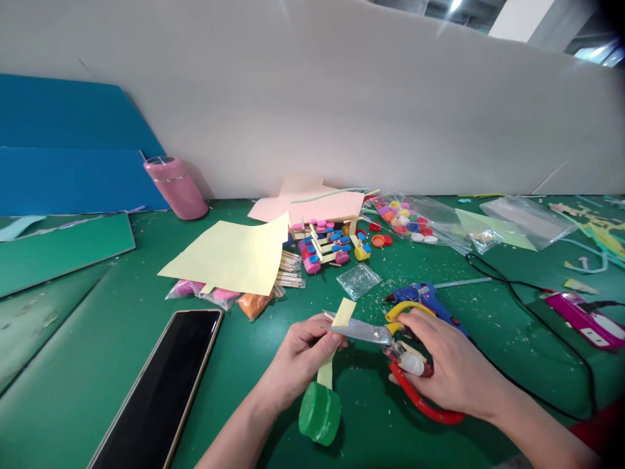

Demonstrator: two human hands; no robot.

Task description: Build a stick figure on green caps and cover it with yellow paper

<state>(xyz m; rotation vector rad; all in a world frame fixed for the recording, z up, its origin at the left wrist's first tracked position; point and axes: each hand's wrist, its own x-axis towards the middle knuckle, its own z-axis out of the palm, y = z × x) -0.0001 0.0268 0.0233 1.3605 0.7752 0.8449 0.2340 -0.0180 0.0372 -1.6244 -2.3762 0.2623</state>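
Observation:
My left hand (305, 358) pinches a pale yellow paper strip (345, 312). At the strip's lower end hangs a green bottle cap piece (319, 413), which looks like two caps joined. My right hand (446, 371) grips scissors (368, 333) with one yellow and one red handle. The parted blades reach across the strip just above my left fingertips. Whether they touch the paper I cannot tell. Between the scissor handles, a small piece with a white part (413, 363) is visible, partly hidden by my right hand.
A blue glue gun (422, 296) lies behind my right hand, its black cord (527, 299) running right to a magenta power strip (583, 319). A phone (161, 391), yellow paper sheet (234, 254), cap-and-stick models (325, 244), bagged caps (405, 218) and a pink bottle (176, 187) surround the hands.

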